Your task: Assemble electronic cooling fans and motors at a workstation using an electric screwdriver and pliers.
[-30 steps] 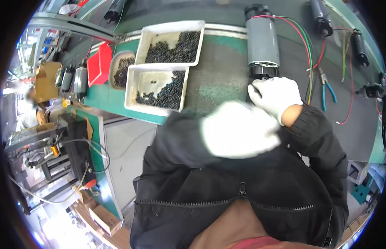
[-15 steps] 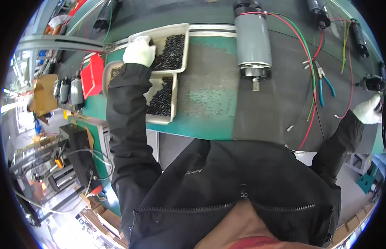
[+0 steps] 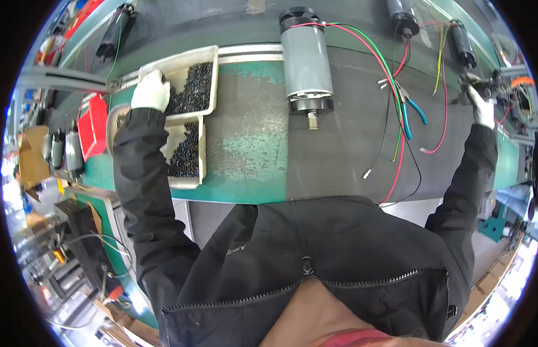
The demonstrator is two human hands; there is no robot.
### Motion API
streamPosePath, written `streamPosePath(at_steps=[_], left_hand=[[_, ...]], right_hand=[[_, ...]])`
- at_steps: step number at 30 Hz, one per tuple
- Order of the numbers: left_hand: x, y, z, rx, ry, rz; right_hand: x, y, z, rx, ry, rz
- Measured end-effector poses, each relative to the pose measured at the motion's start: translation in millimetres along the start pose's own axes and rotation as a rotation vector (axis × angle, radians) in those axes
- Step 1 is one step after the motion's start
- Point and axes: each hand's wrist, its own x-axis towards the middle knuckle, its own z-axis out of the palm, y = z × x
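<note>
Reaching wide with both arms over a green and dark workbench (image 3: 251,144). Holding the left hand (image 3: 151,92), gloved in white, over the left end of an upper white tray (image 3: 214,87), fingertips out of sight, just beside a heap of small black parts (image 3: 194,87). Holding the right hand (image 3: 483,111), also gloved in white, far off to the right, touching a dark tool-like object (image 3: 483,89). Impossible to tell a loose hand from a closed grip on either side, with the left fingers hidden and the right ones too small to read.

Leaving a grey motor (image 3: 306,63) untouched between the two hands, well apart from both, lying with its threaded shaft (image 3: 312,121) toward the body. Trailing from the motor's far end with red and green wires (image 3: 379,55), down past blue-handled pliers (image 3: 408,115). Nearer the left sleeve, crowded with a lower white tray (image 3: 202,156) of more black parts, then a red bin (image 3: 94,127).
</note>
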Motion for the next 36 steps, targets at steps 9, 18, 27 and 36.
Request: streamPosePath(at_steps=[9,18,27,36], left_hand=[[-13,78,-86,-0.953,-0.056,-0.295],[-56,263,-122,-2.682,-0.37,0.249],[-61,275,-105,-2.775,-0.425,0.266],[-66,281,-103,-2.538,-0.316,0.083]], right_hand=[[-83,-157,73,0.92,0.053,-0.229],[-74,-231,183,1.293,-0.139,-0.305],[-74,-233,199,1.308,-0.147,-0.327],[-73,-222,195,1.317,-0.174,-0.306]])
